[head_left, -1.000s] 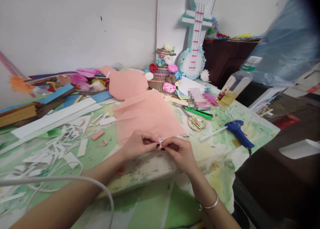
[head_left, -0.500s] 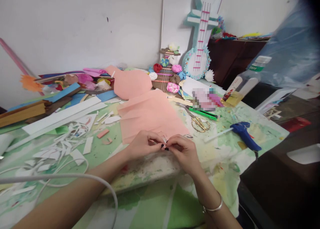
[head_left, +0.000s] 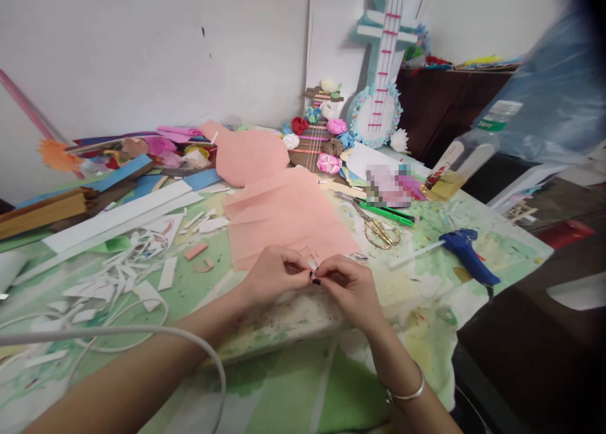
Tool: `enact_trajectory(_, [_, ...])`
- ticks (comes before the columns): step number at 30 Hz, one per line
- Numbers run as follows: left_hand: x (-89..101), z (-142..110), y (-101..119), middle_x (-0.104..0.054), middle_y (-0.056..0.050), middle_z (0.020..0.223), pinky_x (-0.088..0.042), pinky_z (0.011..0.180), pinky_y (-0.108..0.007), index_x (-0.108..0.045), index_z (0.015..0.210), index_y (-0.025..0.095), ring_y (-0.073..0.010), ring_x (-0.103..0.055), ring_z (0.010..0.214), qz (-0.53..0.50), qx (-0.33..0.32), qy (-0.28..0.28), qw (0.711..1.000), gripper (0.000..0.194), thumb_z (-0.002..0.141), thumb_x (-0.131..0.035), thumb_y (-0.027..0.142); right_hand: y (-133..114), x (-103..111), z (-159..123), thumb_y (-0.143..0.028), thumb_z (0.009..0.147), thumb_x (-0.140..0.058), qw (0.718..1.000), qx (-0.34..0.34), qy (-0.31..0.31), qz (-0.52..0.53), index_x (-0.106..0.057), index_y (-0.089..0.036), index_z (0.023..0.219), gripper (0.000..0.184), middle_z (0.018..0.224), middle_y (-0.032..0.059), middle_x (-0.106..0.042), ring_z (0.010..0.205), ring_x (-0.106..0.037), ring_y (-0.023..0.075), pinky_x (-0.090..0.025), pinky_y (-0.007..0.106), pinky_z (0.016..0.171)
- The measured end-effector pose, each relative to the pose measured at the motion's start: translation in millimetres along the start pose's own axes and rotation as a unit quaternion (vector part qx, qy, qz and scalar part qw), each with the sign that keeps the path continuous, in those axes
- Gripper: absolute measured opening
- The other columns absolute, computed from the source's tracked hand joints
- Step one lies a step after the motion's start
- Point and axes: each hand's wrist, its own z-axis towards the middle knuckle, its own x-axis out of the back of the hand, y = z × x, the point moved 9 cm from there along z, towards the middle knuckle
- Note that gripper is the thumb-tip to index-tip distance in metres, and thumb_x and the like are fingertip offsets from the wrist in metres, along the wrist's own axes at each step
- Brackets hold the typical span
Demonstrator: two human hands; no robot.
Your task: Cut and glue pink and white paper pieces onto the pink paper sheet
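Two hands: the left hand (head_left: 269,275) and right hand (head_left: 354,289) meet at the near edge of the pink sheet (head_left: 284,216), fingers of both closed in a pinch on a small pale piece (head_left: 312,265).
Small pale piece: between the fingertips, at the sheet's near edge, partly hidden by them; its exact shape is too small to tell.
Bench: the sheet lies on the bench (head_left: 279,323), its surface marked with green and yellow.
Pink cutout: a rounded cutout (head_left: 250,156) lies just beyond the sheet.
Tools: scissors (head_left: 382,233) and a green cutter (head_left: 391,213) lie right of the sheet; a blue glue gun (head_left: 468,254) lies farther right.
Scraps: white scraps (head_left: 120,276) are spread left of the sheet, with long white strips (head_left: 118,218) behind them.
Upright: a blue-and-white model instrument (head_left: 376,115) stands beyond the sheet, to the right.
Bottle: a clear bottle (head_left: 466,159) is beyond the sheet, right of the instrument.
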Motion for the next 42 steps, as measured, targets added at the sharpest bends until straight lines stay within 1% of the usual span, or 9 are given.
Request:
enact_trajectory(7, [-1.8, 2, -2, -0.073, -0.004, 0.071, -0.050, 0.063, -0.021, -0.073, 0.070, 0.013, -0.0144, -0.066, 0.067, -0.026, -0.003, -0.019, 0.999, 0.012, 0.071, -0.062, 0.016, -3, 1, 0, -0.016, 0.079, -0.064, 1.000, -0.001, -0.003, -0.008, -0.065, -0.019, 0.077, 0.004, 0.077, 0.0033, -0.065, 0.072, -0.061, 0.0154, -0.049, 0.027, 0.067])
enact_trajectory(12, [-2.0, 3, 0, -0.073, -0.005, 0.076, -0.052, 0.068, -0.024, -0.070, 0.073, 0.012, -0.0155, -0.067, 0.072, -0.063, -0.009, -0.024, 0.998, 0.009, 0.071, -0.064, 0.018, 1, 0, 0, -0.018, 0.081, -0.063, 1.000, -0.012, -0.011, -0.014, -0.064, -0.018, 0.077, 0.003, 0.079, 0.0042, -0.064, 0.072, -0.061, 0.0157, -0.049, 0.028, 0.067])
enact_trajectory(16, [-0.6, 1, 0, -0.070, -0.005, 0.083, -0.053, 0.066, -0.026, -0.056, 0.076, 0.014, -0.0163, -0.067, 0.074, -0.138, 0.008, -0.005, 0.990, 0.017, 0.068, -0.070, 0.020, 4, -1, 0, -0.019, 0.082, -0.062, 1.000, -0.021, -0.012, -0.009, -0.063, -0.018, 0.078, 0.004, 0.079, 0.0043, -0.064, 0.072, -0.061, 0.0159, -0.049, 0.028, 0.068])
enact_trajectory(19, [-2.5, 1, 3, -0.066, -0.003, 0.081, -0.051, 0.068, -0.025, -0.049, 0.070, 0.015, -0.0133, -0.064, 0.075, -0.163, -0.013, -0.012, 0.986, 0.019, 0.070, -0.067, 0.017, 5, -1, 0, -0.019, 0.081, -0.063, 1.000, -0.018, -0.012, -0.011, -0.064, -0.018, 0.079, 0.003, 0.079, 0.0040, -0.064, 0.072, -0.061, 0.0158, -0.049, 0.027, 0.068])
enact_trajectory(23, [-4.6, 2, 1, -0.065, -0.004, 0.080, -0.050, 0.072, -0.026, -0.055, 0.074, 0.013, -0.0123, -0.062, 0.074, -0.145, -0.018, -0.026, 0.989, 0.012, 0.071, -0.066, 0.016, 3, -1, 1, -0.018, 0.081, -0.064, 1.000, -0.011, -0.013, -0.008, -0.064, -0.018, 0.079, 0.002, 0.080, 0.0041, -0.065, 0.073, -0.061, 0.0160, -0.049, 0.028, 0.069])
enact_trajectory(27, [-2.6, 2, -2, -0.067, -0.005, 0.079, -0.053, 0.073, -0.030, -0.056, 0.083, 0.013, -0.0147, -0.064, 0.074, -0.142, -0.009, -0.019, 0.990, 0.017, 0.070, -0.067, 0.016, 5, -1, 0, -0.019, 0.080, -0.065, 1.000, -0.028, -0.006, 0.008, -0.064, -0.018, 0.077, 0.003, 0.078, 0.0044, -0.065, 0.072, -0.062, 0.0167, -0.050, 0.028, 0.067])
enact_trajectory(33, [-1.3, 3, -4, -0.069, -0.006, 0.079, -0.053, 0.071, -0.030, -0.058, 0.085, 0.013, -0.0160, -0.067, 0.072, -0.130, -0.001, -0.016, 0.991, 0.021, 0.070, -0.069, 0.020, 13, -1, -3, -0.022, 0.078, -0.066, 0.998, -0.061, 0.004, 0.032, -0.062, -0.018, 0.076, 0.006, 0.076, 0.0045, -0.067, 0.070, -0.065, 0.0183, -0.052, 0.030, 0.067])
enact_trajectory(37, [0.4, 3, -6, -0.069, -0.004, 0.076, -0.054, 0.070, -0.029, -0.058, 0.084, 0.013, -0.0154, -0.067, 0.069, -0.132, 0.017, -0.008, 0.991, 0.022, 0.067, -0.071, 0.018, 12, -1, -2, -0.019, 0.079, -0.064, 0.998, -0.050, 0.000, 0.029, -0.063, -0.018, 0.077, 0.002, 0.078, 0.0046, -0.066, 0.072, -0.065, 0.0184, -0.053, 0.030, 0.068])
enact_trajectory(42, [0.5, 1, -4, -0.068, -0.002, 0.075, -0.054, 0.069, -0.027, -0.059, 0.083, 0.013, -0.0142, -0.067, 0.070, -0.138, 0.011, -0.002, 0.990, 0.020, 0.067, -0.071, 0.018, 8, 0, -1, -0.017, 0.079, -0.063, 0.999, -0.029, -0.001, 0.013, -0.064, -0.019, 0.078, 0.002, 0.078, 0.0043, -0.066, 0.072, -0.064, 0.0174, -0.052, 0.029, 0.068])
